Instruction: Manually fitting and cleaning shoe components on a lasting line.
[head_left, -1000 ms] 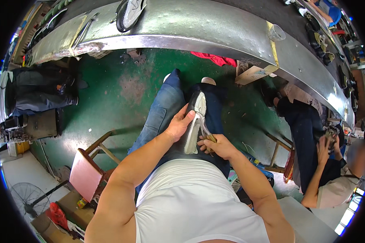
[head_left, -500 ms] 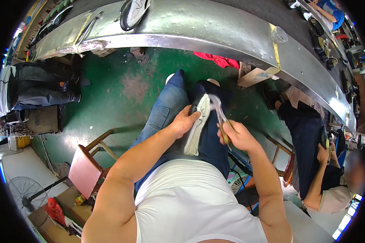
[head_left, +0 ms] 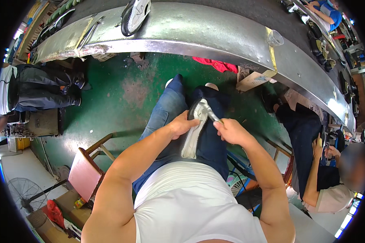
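Observation:
A shoe (head_left: 193, 135) lies bottom up along my thigh, its pale underside facing me and a dark, stitched-looking edge round the toe. My left hand (head_left: 184, 124) grips its side, with the thumb over the rim and the fingers hidden beneath. In my right hand (head_left: 233, 131) is a metal-headed hammer (head_left: 212, 114), held with the fingers wrapped round its handle. The slightly blurred head is over the toe half of the shoe; whether it touches cannot be made out.
Ahead runs a long metal-edged bench (head_left: 182, 30), bearing another shoe (head_left: 136, 17), a metal hand tool (head_left: 90, 32) and a clear cup (head_left: 275, 38). A pink-seated chair (head_left: 85, 174) and a fan (head_left: 26, 194) stand left. A co-worker (head_left: 324, 174) sits at right, another person (head_left: 44, 87) at left.
The hammer has swung from beside the toe to over the shoe's underside, and my right hand has shifted slightly up. My left hand still holds the shoe.

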